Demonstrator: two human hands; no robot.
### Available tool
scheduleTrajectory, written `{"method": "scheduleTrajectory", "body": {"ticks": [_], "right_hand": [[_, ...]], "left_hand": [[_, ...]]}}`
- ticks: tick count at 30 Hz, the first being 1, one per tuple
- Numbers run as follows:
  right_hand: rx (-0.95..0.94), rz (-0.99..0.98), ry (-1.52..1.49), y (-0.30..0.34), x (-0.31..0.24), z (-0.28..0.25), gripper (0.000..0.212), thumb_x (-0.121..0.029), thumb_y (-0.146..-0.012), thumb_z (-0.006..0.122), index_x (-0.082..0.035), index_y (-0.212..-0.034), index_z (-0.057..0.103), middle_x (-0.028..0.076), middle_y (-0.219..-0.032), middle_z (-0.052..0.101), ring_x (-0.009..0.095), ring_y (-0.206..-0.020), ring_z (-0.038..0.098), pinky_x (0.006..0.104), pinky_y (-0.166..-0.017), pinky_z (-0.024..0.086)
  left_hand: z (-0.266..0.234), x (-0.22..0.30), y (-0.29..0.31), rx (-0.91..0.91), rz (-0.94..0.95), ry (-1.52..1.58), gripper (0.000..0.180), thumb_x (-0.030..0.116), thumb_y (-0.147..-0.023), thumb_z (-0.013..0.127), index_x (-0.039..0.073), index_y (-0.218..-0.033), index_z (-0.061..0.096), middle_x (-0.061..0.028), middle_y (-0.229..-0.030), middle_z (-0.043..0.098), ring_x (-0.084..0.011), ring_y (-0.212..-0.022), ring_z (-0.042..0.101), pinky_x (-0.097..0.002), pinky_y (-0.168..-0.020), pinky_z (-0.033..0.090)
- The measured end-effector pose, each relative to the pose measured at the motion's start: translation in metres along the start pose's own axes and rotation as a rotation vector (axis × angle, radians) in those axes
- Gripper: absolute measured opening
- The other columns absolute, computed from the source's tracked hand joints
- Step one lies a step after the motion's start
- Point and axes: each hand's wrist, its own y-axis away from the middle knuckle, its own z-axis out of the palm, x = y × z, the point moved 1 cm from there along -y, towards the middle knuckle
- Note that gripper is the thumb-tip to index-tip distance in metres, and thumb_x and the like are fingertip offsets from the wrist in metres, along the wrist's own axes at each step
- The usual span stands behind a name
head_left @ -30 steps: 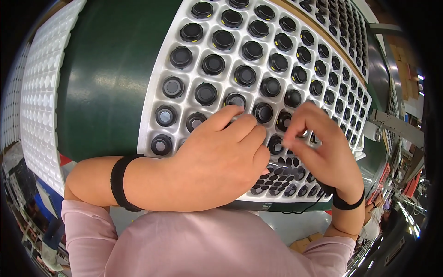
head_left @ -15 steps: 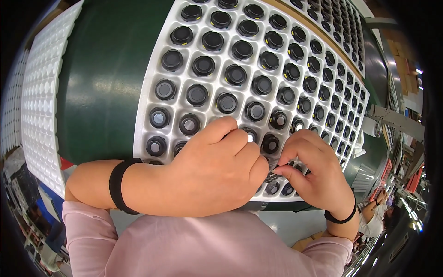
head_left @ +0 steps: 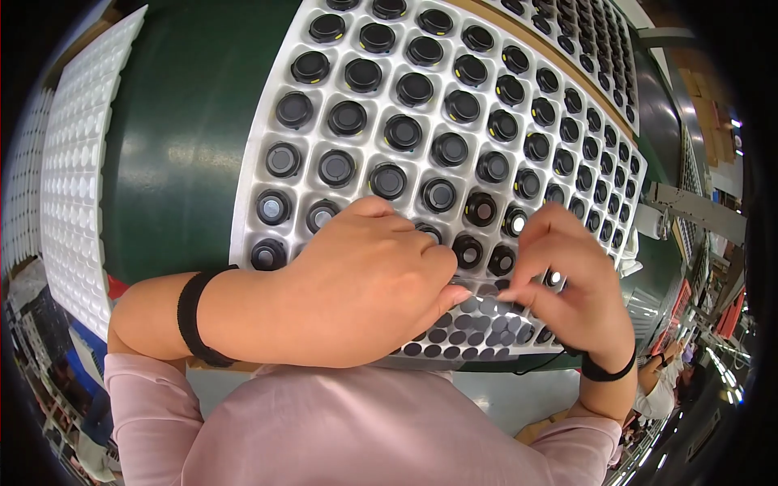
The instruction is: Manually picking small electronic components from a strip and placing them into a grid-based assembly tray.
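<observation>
A clear, flexible sheet (head_left: pixel 459 337) bearing rows of dark round dots, which look like stickers, hangs between my hands. My left hand (head_left: pixel 369 283) is closed, its thumb pinching the sheet's upper edge. My right hand (head_left: pixel 571 287) pinches thumb and forefinger at the sheet's upper right; I cannot tell whether a loose dot is between them. Beneath lies a white moulded tray (head_left: pixel 247 182), each pocket seen holding a black round part (head_left: pixel 336 167). Parts in the nearer rows, such as one (head_left: pixel 273 208) at the left, show pale shiny centres; farther ones look dark. My hands hide several pockets.
The tray rests on a dark green surface (head_left: pixel 182 146). White trays (head_left: pixel 73 174) stand at the left. Another filled tray (head_left: pixel 559 36) lies beyond a brown strip (head_left: pixel 519 24). A metal bar (head_left: pixel 689 209) crosses at the right, where another person (head_left: pixel 652 393) is partly visible.
The dotted sheet, bunched and mostly hidden between my hands before, now spreads open below them. My right hand has moved right, away from my left. The tray has shifted slightly left in view.
</observation>
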Motion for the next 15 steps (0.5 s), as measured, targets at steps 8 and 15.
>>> {"method": "scheduleTrajectory", "body": {"ticks": [8, 15], "right_hand": [[0.039, 0.343, -0.157, -0.015, 0.029, 0.005, 0.013, 0.003, -0.086, 0.071, -0.002, -0.09, 0.06, 0.005, -0.091, 0.053, 0.016, -0.083, 0.053, 0.0282, -0.076, 0.044], [-0.001, 0.4, -0.121, -0.02, 0.035, 0.013, 0.009, 0.002, -0.088, 0.067, 0.0, -0.091, 0.059, 0.005, -0.09, 0.052, 0.016, -0.081, 0.051, 0.0292, -0.073, 0.044]], "left_hand": [[0.006, 0.006, -0.014, -0.034, 0.206, -0.129, 0.023, 0.028, -0.084, 0.073, 0.006, -0.082, 0.066, -0.0112, -0.102, 0.065, -0.0268, -0.105, 0.059, -0.0477, -0.101, 0.041], [0.014, 0.002, -0.017, -0.071, 0.229, -0.294, 0.027, 0.032, -0.082, 0.074, 0.006, -0.083, 0.067, -0.0164, -0.124, 0.065, -0.029, -0.126, 0.054, -0.0547, -0.116, 0.033]]}}
